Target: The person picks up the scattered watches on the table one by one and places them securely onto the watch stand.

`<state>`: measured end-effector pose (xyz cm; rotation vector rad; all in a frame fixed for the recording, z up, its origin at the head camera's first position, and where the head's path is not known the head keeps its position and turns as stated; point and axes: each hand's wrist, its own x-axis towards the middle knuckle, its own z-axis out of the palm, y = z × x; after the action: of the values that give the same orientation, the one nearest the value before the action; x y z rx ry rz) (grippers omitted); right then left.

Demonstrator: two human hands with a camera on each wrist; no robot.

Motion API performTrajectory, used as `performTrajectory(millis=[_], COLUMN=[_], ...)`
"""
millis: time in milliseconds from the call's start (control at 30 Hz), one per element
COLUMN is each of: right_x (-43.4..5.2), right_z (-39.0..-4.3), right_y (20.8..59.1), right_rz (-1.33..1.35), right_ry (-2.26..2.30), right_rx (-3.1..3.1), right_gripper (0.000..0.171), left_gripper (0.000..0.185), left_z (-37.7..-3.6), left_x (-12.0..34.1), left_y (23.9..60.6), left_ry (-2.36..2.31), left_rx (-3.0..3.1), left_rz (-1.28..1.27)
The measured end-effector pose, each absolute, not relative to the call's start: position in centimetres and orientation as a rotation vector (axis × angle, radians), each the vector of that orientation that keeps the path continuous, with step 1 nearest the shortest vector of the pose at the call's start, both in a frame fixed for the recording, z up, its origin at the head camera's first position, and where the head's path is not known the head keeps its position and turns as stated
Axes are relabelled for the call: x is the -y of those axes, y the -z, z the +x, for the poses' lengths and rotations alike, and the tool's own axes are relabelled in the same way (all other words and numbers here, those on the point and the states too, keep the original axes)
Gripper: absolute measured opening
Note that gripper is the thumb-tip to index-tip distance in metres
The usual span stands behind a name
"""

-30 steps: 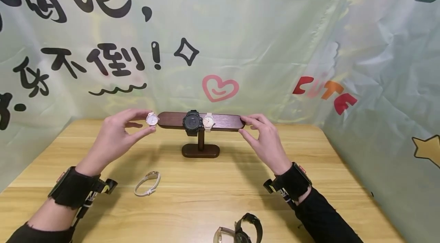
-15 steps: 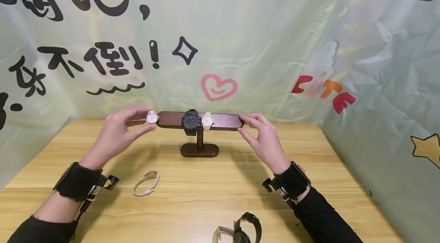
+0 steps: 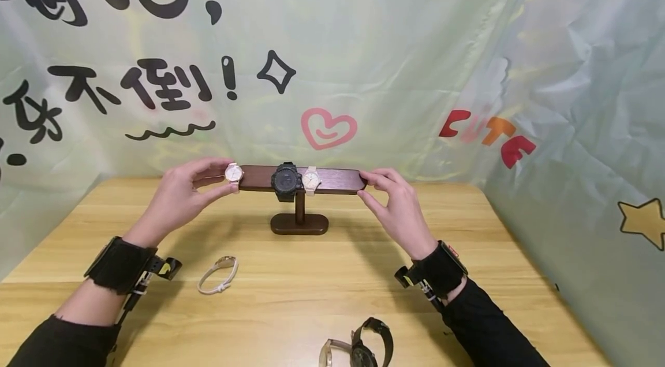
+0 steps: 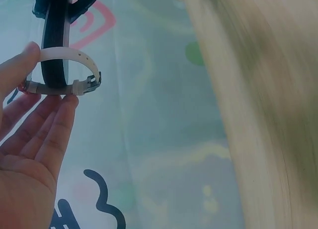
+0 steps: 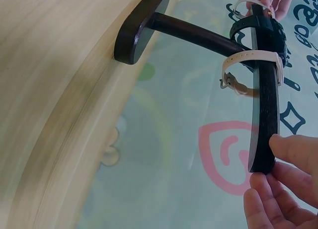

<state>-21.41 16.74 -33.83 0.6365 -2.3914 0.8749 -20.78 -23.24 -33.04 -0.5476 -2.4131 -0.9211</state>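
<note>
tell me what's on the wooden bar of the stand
Three watches: a black watch and a white watch mid-bar, and a pink watch the left hand holds at its end. Their buckles are hidden behind.

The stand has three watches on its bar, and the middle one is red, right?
Not red. The middle watch is black, as the head view shows. The rest holds: three watches sit on the bar, with the left hand pinching the pink-faced one at its end.

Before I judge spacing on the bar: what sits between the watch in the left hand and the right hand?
In the head view, a black watch and a white watch hang on the bar between them.
</note>
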Motion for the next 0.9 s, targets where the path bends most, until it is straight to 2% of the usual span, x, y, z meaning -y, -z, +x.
performTrajectory(millis=[900], right_x=[-16.8], right_z=[-21.5], right_y=[33.8], right_rz=[0.649], right_ry=[-0.886], right_rx=[2.386], right_gripper=[0.038], left_gripper=[0.049], left_z=[-21.3], left_x=[22.2], left_y=[32.4], left_ry=[0.922], left_rx=[2.472], left_rz=[-0.665])
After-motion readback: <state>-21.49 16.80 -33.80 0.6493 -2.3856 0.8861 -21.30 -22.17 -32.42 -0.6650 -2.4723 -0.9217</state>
